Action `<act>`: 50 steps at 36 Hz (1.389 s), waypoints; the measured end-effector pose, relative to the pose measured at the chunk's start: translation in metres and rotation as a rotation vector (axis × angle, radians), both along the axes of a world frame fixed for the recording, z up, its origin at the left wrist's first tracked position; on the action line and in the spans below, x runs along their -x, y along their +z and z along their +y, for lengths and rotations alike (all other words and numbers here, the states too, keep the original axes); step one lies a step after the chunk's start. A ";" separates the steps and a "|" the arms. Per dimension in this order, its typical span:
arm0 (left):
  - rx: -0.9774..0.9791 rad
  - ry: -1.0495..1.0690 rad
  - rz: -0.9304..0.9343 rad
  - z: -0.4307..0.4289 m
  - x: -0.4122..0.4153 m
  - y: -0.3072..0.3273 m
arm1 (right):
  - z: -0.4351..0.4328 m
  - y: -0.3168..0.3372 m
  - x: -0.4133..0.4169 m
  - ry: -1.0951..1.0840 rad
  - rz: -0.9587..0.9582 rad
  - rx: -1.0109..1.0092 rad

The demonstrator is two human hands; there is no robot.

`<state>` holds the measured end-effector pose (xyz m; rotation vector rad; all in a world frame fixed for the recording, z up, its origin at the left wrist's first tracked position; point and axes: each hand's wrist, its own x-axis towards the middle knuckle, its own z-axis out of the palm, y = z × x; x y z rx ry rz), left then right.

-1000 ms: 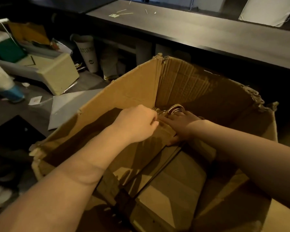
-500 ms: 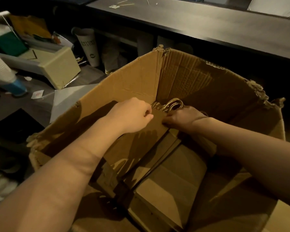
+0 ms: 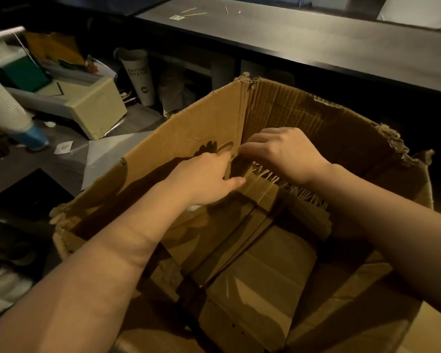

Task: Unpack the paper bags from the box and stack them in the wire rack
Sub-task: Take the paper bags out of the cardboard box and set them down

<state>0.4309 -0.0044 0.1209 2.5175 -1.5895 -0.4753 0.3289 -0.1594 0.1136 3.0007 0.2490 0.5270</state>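
Observation:
A large, torn cardboard box (image 3: 201,128) stands open in front of me. Inside it, a thick stack of flat brown paper bags (image 3: 262,271) leans on edge, their twisted paper handles showing along the top. My left hand (image 3: 204,179) grips the top edge of the stack near the box's left wall, thumb over the front. My right hand (image 3: 283,151) is curled over the handles just to its right, its fingertips hidden behind the bags. No wire rack is in view.
A dark counter (image 3: 316,39) runs across the back. At left lie a stack of white cups (image 3: 3,108), a beige box (image 3: 97,108), a tall paper cup (image 3: 140,75) and a grey sheet (image 3: 105,156) on a cluttered shelf.
Both hands have lifted the top of the bag stack upward and toward me. The right hand has shifted from lying flat on the bags to curling over the handles.

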 end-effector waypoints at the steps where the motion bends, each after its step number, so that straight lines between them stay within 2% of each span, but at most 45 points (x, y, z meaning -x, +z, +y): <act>1: 0.007 0.004 -0.013 -0.001 0.000 0.000 | 0.001 0.001 0.000 0.018 -0.019 0.006; 7: 0.041 0.034 -0.136 0.000 -0.001 0.002 | 0.000 -0.002 0.001 0.046 -0.156 -0.011; 11: 0.027 0.058 -0.163 0.000 0.002 0.003 | -0.007 -0.009 0.000 0.010 -0.179 -0.025; 14: 0.017 0.089 -0.149 -0.001 0.002 0.006 | -0.008 -0.016 0.001 0.060 -0.105 -0.005; 18: 0.040 0.130 -0.156 0.000 0.001 0.006 | -0.009 -0.032 0.004 0.151 0.092 0.016; 25: 0.064 0.133 -0.152 0.003 -0.001 0.006 | -0.006 -0.061 0.008 0.062 0.421 0.248; 27: 0.066 0.126 -0.157 0.003 -0.001 0.005 | -0.005 -0.065 0.007 0.099 0.375 0.271; 30: 0.068 0.112 -0.161 0.003 -0.001 0.005 | -0.003 -0.072 0.006 0.058 0.452 0.340; 36: 0.046 0.108 -0.151 0.004 -0.001 0.004 | -0.003 -0.083 0.005 -0.026 0.365 0.434; 42: 0.031 0.111 -0.155 0.006 -0.002 0.005 | -0.002 -0.078 0.000 -0.057 0.164 0.447; 45: 0.034 0.117 -0.166 0.006 -0.002 0.006 | -0.003 -0.075 -0.003 -0.077 0.079 0.330; 50: 0.023 0.116 -0.201 0.005 -0.001 0.009 | -0.001 -0.049 -0.006 -0.104 0.086 0.102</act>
